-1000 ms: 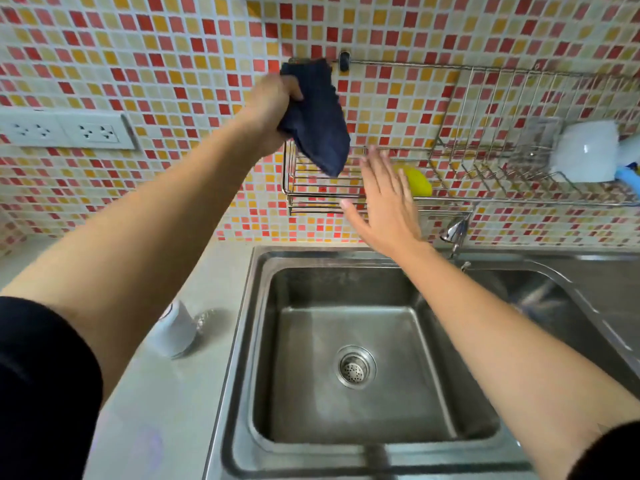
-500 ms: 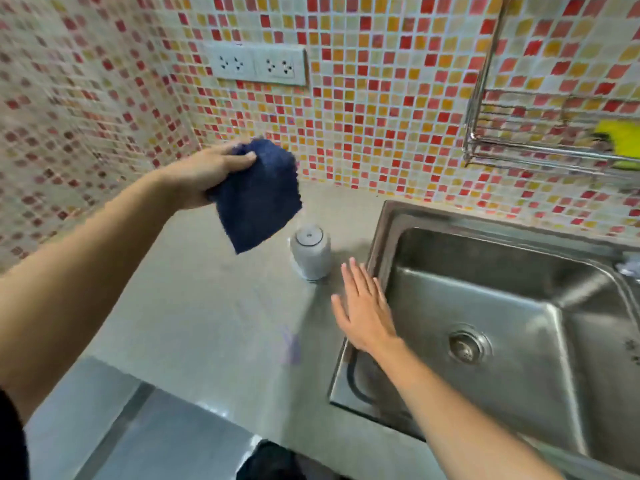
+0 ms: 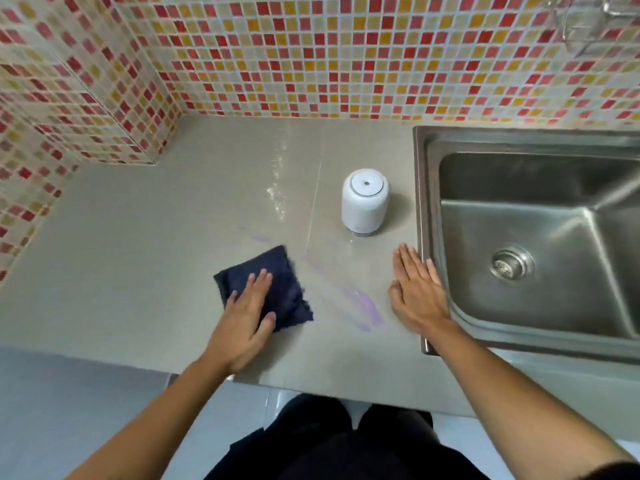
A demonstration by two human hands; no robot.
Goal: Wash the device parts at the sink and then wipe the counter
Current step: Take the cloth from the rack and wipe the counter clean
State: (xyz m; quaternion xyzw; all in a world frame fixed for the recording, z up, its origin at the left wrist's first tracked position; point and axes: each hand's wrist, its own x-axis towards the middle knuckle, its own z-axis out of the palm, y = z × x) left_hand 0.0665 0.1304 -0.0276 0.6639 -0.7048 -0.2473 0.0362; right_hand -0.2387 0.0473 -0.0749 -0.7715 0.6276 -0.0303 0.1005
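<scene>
- The left grip [image 3: 247, 317], fingers spread flat, presses a dark blue cloth [image 3: 289, 292] onto the table [image 3: 138, 254] at lower centre of the frame.
- The right grip [image 3: 417, 292] is flat, fingers straight and together, just beside the sink [image 3: 424, 202] rim.
- A white device [image 3: 365, 202] stands upright above them, near the sink.
- Purple streaks [image 3: 363, 304] mark the table between the grips.

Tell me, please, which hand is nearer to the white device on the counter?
Right. The right hand rests just below-right of the white device; the left hand presses the dark blue cloth farther to its lower left.
</scene>
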